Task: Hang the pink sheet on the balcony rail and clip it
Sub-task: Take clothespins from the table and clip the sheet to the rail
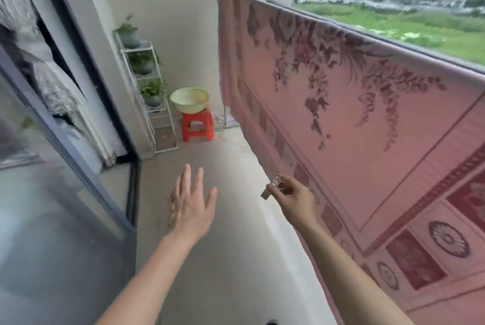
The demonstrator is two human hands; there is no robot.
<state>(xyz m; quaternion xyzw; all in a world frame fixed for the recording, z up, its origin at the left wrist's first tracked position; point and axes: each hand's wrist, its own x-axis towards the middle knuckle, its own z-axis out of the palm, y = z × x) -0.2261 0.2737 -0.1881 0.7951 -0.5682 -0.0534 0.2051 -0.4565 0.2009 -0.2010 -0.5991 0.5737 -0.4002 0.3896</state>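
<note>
The pink sheet (pixel 367 120) already hangs over the balcony rail (pixel 393 36), draped down the inner side and reaching close to the floor (pixel 210 246). No clip shows on the top edge in this view, so the sheet seems to rest there by its own weight alone. The right hand (pixel 296 198) pinches a small pale clip (pixel 273 188) between thumb and fingers, low down and just beside the sheet's lower border, well below the rail. The left hand (pixel 190 201) is spread flat, fingers apart, holding nothing.

The main risk is wind: the rail faces open ground, and an unpinned sheet could slide off outward. The clip is small and held only at the fingertips, so it could slip while being lifted. It may also bite too little cloth over the rail and pop loose.
</note>
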